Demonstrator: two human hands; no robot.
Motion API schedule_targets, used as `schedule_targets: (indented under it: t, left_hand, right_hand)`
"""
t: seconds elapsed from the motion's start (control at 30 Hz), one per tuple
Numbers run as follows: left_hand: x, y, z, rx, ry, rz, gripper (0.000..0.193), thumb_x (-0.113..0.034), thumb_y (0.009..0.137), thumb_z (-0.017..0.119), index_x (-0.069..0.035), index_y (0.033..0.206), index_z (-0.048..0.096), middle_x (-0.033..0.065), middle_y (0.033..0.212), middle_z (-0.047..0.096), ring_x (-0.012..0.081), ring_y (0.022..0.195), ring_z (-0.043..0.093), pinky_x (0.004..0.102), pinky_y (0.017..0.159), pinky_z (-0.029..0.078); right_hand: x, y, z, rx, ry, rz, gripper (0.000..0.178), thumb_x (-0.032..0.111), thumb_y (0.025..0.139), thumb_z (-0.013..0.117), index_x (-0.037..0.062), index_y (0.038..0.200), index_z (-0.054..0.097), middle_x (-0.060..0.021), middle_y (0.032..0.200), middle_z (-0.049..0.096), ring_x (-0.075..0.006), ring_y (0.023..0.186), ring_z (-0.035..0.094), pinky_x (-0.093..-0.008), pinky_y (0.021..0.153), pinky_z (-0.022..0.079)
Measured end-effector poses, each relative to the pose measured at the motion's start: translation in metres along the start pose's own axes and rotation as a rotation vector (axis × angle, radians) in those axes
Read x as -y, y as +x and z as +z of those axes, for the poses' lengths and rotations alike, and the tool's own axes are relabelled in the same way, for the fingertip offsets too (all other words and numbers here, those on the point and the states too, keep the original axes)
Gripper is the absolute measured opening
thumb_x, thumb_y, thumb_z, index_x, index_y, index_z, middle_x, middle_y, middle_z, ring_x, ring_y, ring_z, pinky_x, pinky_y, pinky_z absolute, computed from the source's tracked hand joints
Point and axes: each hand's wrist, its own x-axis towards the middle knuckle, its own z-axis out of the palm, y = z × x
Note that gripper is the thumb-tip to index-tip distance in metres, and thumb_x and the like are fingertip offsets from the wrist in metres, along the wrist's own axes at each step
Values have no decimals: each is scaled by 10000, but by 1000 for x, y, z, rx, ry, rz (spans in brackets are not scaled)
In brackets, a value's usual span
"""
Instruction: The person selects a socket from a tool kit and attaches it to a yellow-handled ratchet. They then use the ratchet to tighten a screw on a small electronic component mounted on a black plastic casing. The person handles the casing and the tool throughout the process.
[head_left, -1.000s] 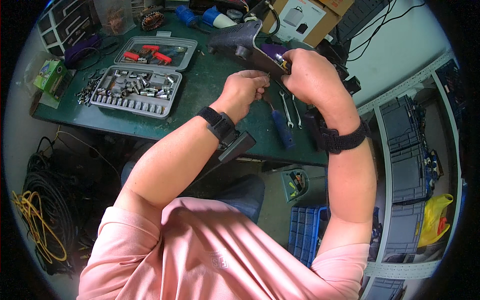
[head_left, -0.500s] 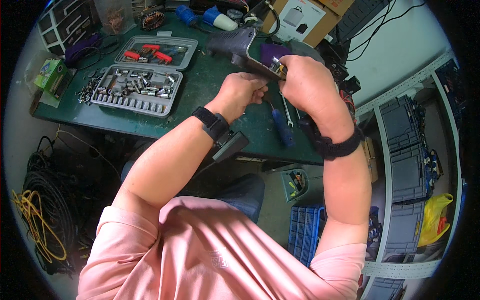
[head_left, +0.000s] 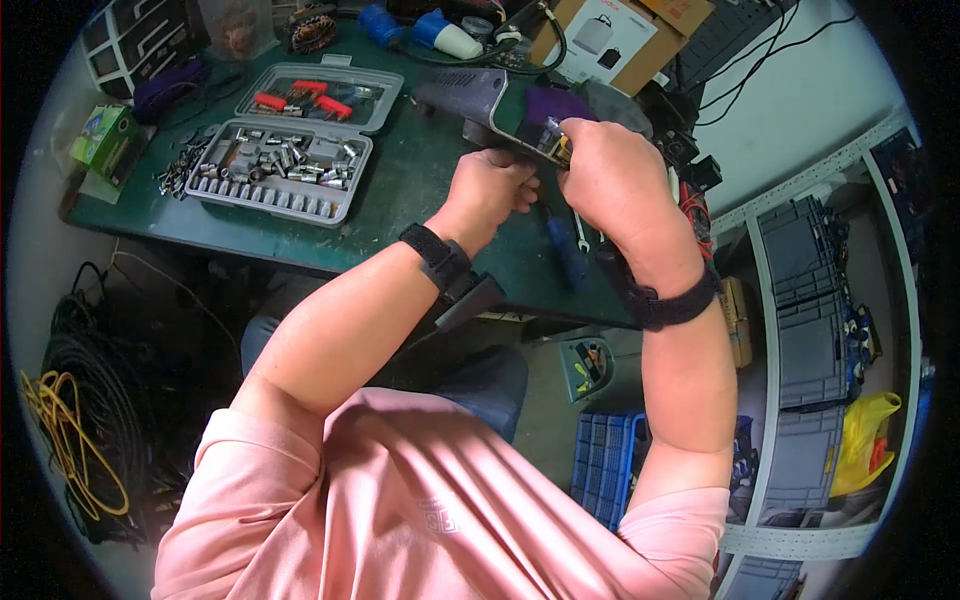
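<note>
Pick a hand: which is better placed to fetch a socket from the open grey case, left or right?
Left, probably: the left hand is nearer the grey case, which lies to its left. The right hand, at the edge of the dark cover, would have to reach past the left one.

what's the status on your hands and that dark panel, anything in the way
Left hand at dark panel, its lower edge, fingertips hidden. Right hand at its right end, grip unclear. Blue-handled tool and wrench lie nearby.

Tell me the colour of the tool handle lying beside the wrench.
Dark blue: the tool handle shows best in the head view.
</note>
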Motion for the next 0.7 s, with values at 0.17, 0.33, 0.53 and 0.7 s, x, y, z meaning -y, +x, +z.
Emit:
schedule_targets:
  t: [0.17,0.33,0.53,0.7]
  left_hand:
    - [11,-3,-3,44,-82,83,90,-67,926,631,12,966,646,91,820,658,168,642,609,292,545,495]
    - [21,-5,-2,4,-114,106,66,-45,925,617,0,969,638,91,816,660,165,624,611,294,517,497]
    - [34,-12,-3,-28,-56,139,112,-58,946,592,2,1034,628,111,879,680,188,675,641,311,548,523]
    - [38,-15,6,-90,-68,164,135,-33,946,573,2,1070,612,121,907,685,203,671,670,305,531,540]
  right_hand:
    - [-5,3,-6,74,50,-48,350,72,711,688,25,1057,665,-219,920,684,-381,896,661,-451,788,533]
    - [2,8,-18,234,89,-62,444,21,707,663,1,1149,633,-239,914,679,-382,881,666,-442,779,531]
    - [0,0,-15,344,165,-127,517,8,762,602,-41,1273,546,-288,1038,649,-418,965,638,-452,852,514]
    - [1,-7,-15,384,196,-65,541,33,806,590,-28,1334,490,-288,1174,599,-443,1075,583,-461,924,477]
